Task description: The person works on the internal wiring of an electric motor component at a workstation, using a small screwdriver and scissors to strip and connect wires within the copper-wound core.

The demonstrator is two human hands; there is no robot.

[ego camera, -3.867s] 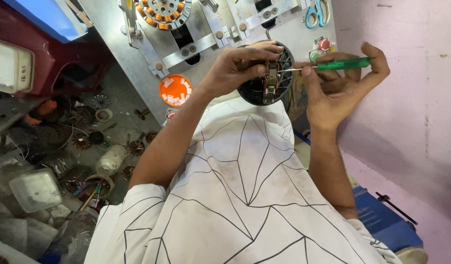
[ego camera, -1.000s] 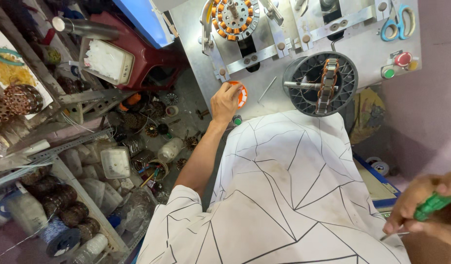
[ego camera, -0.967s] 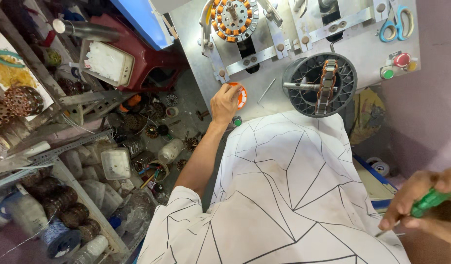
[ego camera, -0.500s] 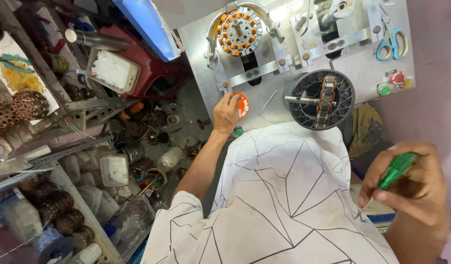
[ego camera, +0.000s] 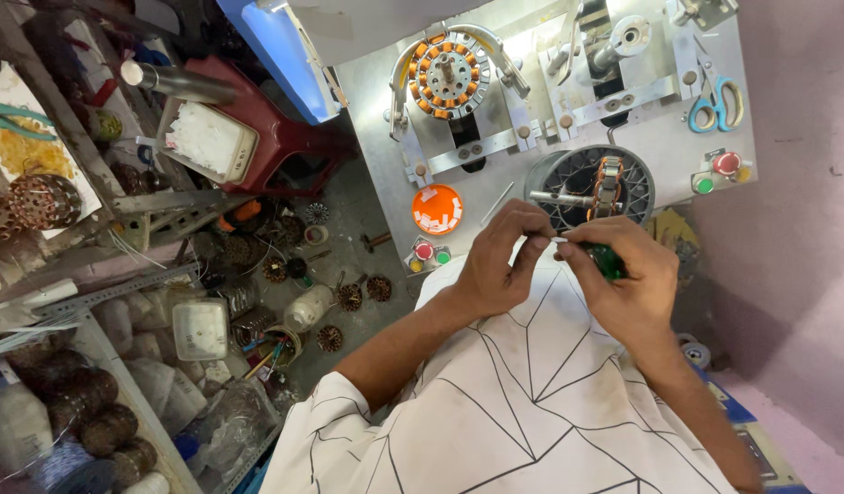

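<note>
Just below the round black wire-caged motor housing (ego camera: 590, 187), the right hand (ego camera: 623, 279) grips a green-handled screwdriver (ego camera: 607, 261) while the left hand (ego camera: 499, 261) pinches its tip, which could slip and jab the fingers (ego camera: 530, 245).

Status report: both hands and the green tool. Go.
Right hand closed on green-handled tool. Left hand pinching at its tip, meeting the right in front of the round black stator. Nothing blocking them.

grey metal bench (ego camera: 664, 160): orange dish (ego camera: 437, 209), blue-handled scissors (ego camera: 714, 105), round black wire-guarded housing (ego camera: 591, 183), copper-wound stator (ego camera: 449, 75).
</note>
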